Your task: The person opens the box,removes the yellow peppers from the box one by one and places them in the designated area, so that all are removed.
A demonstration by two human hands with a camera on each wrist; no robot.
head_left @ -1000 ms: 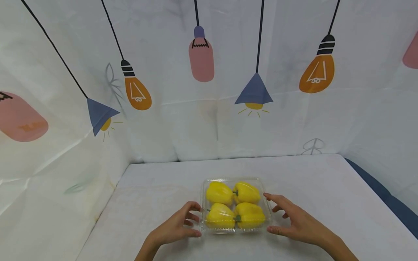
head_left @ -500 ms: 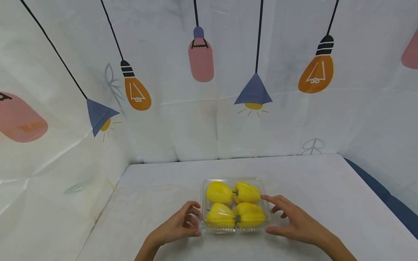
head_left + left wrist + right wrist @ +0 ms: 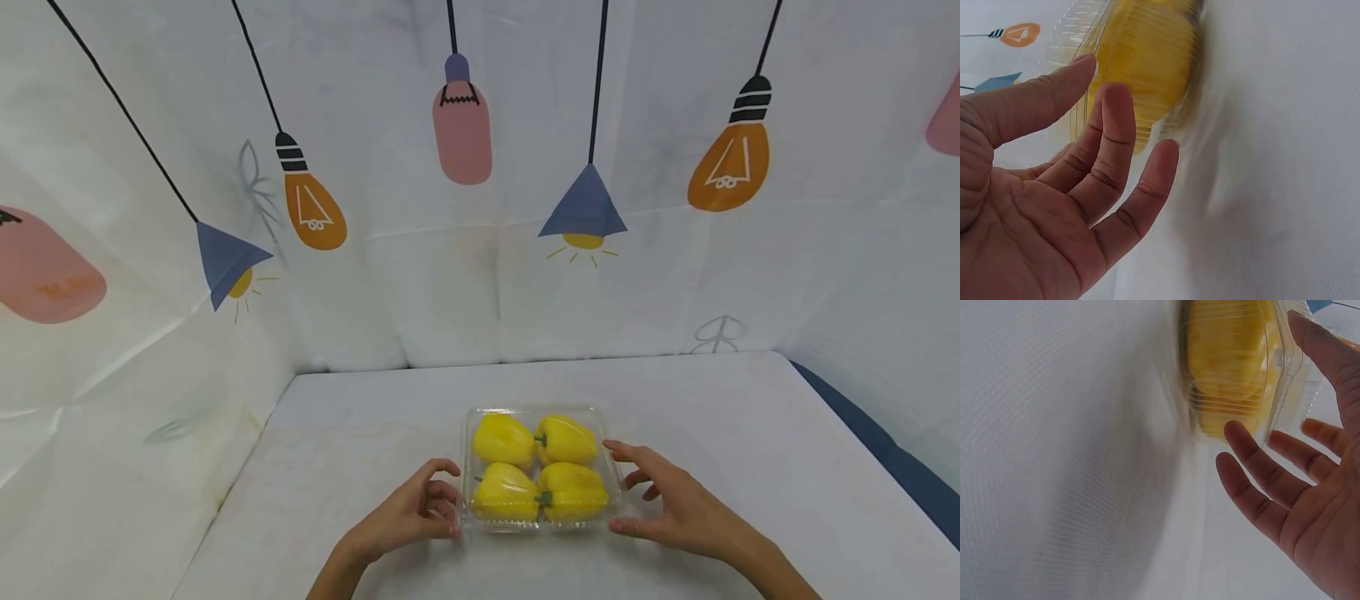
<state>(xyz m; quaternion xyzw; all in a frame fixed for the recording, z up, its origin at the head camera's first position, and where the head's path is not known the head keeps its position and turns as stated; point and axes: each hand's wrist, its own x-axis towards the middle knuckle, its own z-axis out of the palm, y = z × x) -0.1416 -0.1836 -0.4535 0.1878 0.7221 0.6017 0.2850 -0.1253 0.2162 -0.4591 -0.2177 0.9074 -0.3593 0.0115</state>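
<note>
A clear plastic clamshell box (image 3: 540, 527) lies flat on the white table, its lid down over several yellow bell peppers (image 3: 504, 493) with green stems. At the box's left side is my left hand (image 3: 412, 510), palm turned in, fingers loosely bent and fingertips right at the wall. My right hand (image 3: 671, 508) mirrors it on the other side, thumb near the front corner and index fingertip at the rim. In the left wrist view the thumb (image 3: 1054, 94) overlaps the rim, with no finger wrapped round it. The right wrist view shows spread fingers (image 3: 1272, 472) beside the ribbed wall.
The white tabletop (image 3: 360, 417) stretches around the box to a straight back edge. Behind it hangs a white cloth (image 3: 420, 308) printed with lamps and bulbs, which also closes off the left. A dark blue strip (image 3: 885, 442) runs along the right edge.
My right index finger reached slightly over the box's rim half a second ago and is back at its edge. The left hand shifted only slightly. The box and peppers stay in place.
</note>
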